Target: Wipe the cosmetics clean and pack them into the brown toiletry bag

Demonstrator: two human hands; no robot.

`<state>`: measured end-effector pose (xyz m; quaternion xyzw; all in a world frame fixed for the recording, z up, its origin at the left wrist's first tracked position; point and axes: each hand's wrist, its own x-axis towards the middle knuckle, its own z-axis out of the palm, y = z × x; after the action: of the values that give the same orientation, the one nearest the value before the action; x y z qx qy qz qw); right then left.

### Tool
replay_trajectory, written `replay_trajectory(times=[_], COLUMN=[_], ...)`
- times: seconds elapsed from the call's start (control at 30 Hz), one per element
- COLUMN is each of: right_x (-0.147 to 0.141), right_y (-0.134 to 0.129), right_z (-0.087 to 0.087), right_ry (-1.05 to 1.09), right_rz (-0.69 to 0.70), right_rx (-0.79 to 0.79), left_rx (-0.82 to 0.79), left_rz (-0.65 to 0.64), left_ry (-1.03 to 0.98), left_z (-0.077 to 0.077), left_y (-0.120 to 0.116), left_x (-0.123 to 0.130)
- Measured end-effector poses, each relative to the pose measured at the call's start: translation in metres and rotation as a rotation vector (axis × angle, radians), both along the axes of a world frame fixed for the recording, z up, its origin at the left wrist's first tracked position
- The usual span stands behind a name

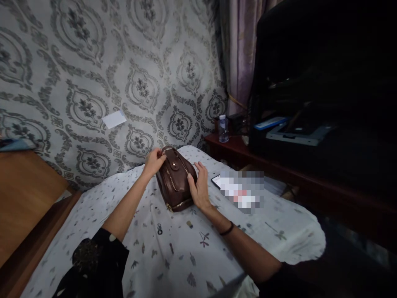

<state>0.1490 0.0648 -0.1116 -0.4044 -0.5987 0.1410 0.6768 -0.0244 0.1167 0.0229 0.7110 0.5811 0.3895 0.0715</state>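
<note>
A dark brown leather handbag [169, 186] with gold zippers and a small strap with a metal clasp lies in front of me on a white leaf-print cloth [167, 256]. My left hand [154, 162] grips the bag's far left corner, thumb on top and fingers curled; whatever else is between those fingers is hidden. Along the right side of the bag is my right hand [201, 189], its thumb against the leather and its other fingers apart and raised. Both zippers on the top run beside the strap; I cannot tell whether they are closed.
A phone [223, 184], partly blurred out, lies right of the bag. Beyond it, a clear bottle [223, 130] stands on a dark red table [211, 140]. A wooden panel [27, 194] is at the left. Patterned wallpaper covers the wall behind, with a white card [114, 119] on it.
</note>
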Motion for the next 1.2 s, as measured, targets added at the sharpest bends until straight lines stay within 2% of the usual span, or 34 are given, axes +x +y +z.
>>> replay_trajectory(times=[0.13,0.3,0.47,0.67,1.0,1.2], right_x=[-0.001,-0.004,-0.004,-0.003,0.003,0.011], right_y=[0.014,0.017,0.013,0.014,0.010,0.016], right_z=[-0.010,-0.012,-0.007,-0.005,0.004,0.005], right_ry=[0.130,0.137,0.142,0.155,0.173,0.188], right_rz=[0.076,0.110,0.127,0.144,0.196,0.292], right_rx=[-0.129,-0.156,-0.178,-0.188,-0.193,-0.223], left_rx=[-0.029,-0.068,-0.054,0.027,0.074,0.061], left_rz=[-0.071,-0.115,-0.142,-0.133,-0.135,-0.147], left_ry=[0.065,0.169,0.290,0.531,0.537,0.540], left_z=[0.001,-0.003,-0.007,-0.022,-0.025,-0.025], left_y=[0.010,0.009,-0.020,-0.054,-0.055,-0.054], left_x=[0.022,0.039,0.039,0.037,0.036,0.034])
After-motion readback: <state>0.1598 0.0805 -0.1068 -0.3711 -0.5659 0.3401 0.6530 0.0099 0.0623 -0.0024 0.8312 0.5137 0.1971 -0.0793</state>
